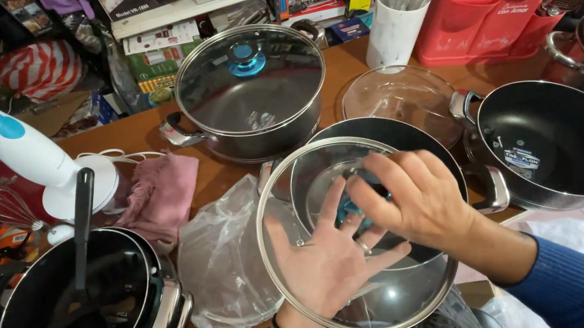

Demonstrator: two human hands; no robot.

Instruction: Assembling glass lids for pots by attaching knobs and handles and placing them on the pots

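Glass lid (329, 292), round with a metal rim, is held tilted over the near edge of the wooden counter (143, 125), in front of the person. It overlaps the black pot (414, 137) that sits just behind it.

Left hand (327, 257): palm pressed flat against the underside of the glass, seen through it. Fingers spread wide, not curled round anything; a ring on one finger, a dark band at the wrist. Grip here is an open-palm support, wide.

Right hand (412, 199): comes in from the right in a blue sleeve (574, 291). Fingers bunched narrow around the blue knob (351, 208) at the lid's centre; the knob shows only partly between the fingers. Grip closed on the knob.

Around the lid:
- Crumpled clear plastic bag (221, 259) lies on the counter just left of the lid, touching its rim.
- Pink cloth (163, 197) further left, beside the bag.
- Lidded pot (253, 95) with its own blue knob stands behind, mid-counter.
- A second loose glass lid (400, 98) lies to the right of that pot, partly behind the black pot.
- Large black open pot (557, 139) with metal handles sits at the right, near the right hand but apart from it.
- Stacked black pans (73, 319) with a long dark utensil resting in them at the near left.
- White and blue hand blender (2, 133) lies tilted at far left, with a wire whisk (3, 208) below it.
- Red plastic rack (510, 1) and a white utensil holder (392, 32) stand at the back right.
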